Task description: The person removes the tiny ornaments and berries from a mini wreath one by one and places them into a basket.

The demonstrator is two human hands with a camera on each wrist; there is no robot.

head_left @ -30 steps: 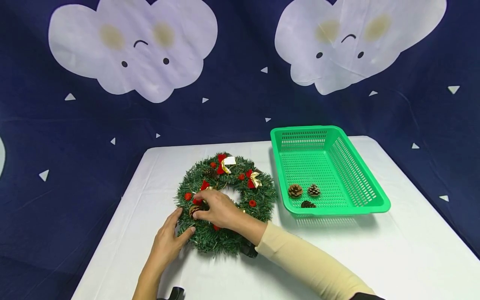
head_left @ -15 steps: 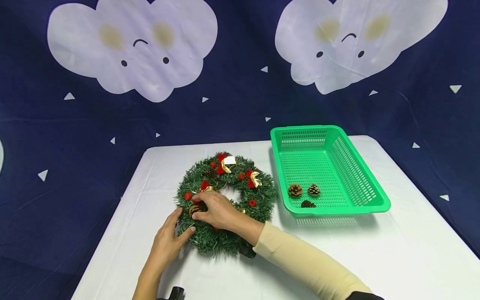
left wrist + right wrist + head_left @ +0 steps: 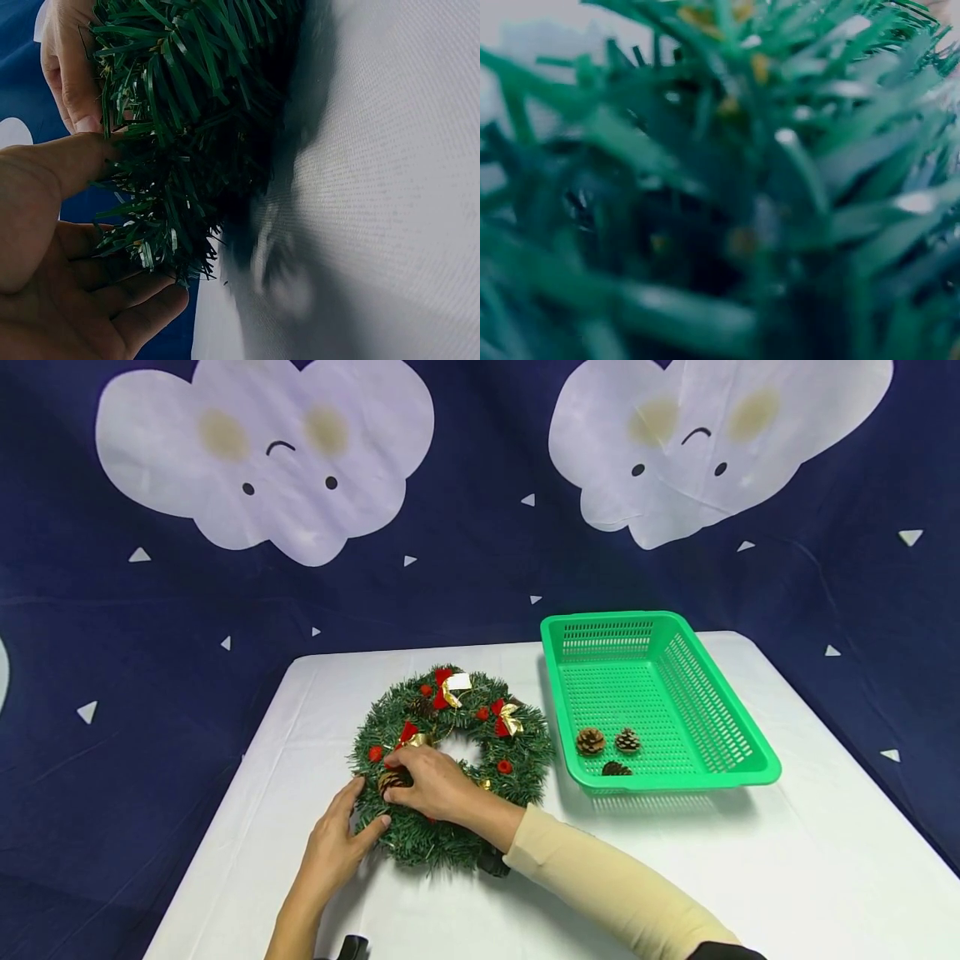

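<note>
A green Christmas wreath (image 3: 450, 843) with red and gold bows and red berries lies on the white table. My right hand (image 3: 438, 787) reaches across it and pinches a brown pine cone (image 3: 390, 782) against its left side, partly covering the cone. At the wreath's left edge, my left hand (image 3: 337, 843) holds the greenery between thumb and fingers. The left wrist view shows that thumb (image 3: 82, 159) and the fingers (image 3: 146, 311) on either side of the branches. Blurred green needles (image 3: 727, 195) fill the right wrist view.
Right of the wreath stands a green plastic basket (image 3: 667, 781) with three pine cones near its front left corner, one of them a brown cone (image 3: 590, 742). The white-covered table (image 3: 817, 860) ends at a dark blue backdrop (image 3: 480, 602) with clouds.
The right hand and forearm have shifted very slightly left, the fingers still at the pine cone. The left hand, wreath and basket stay in place.
</note>
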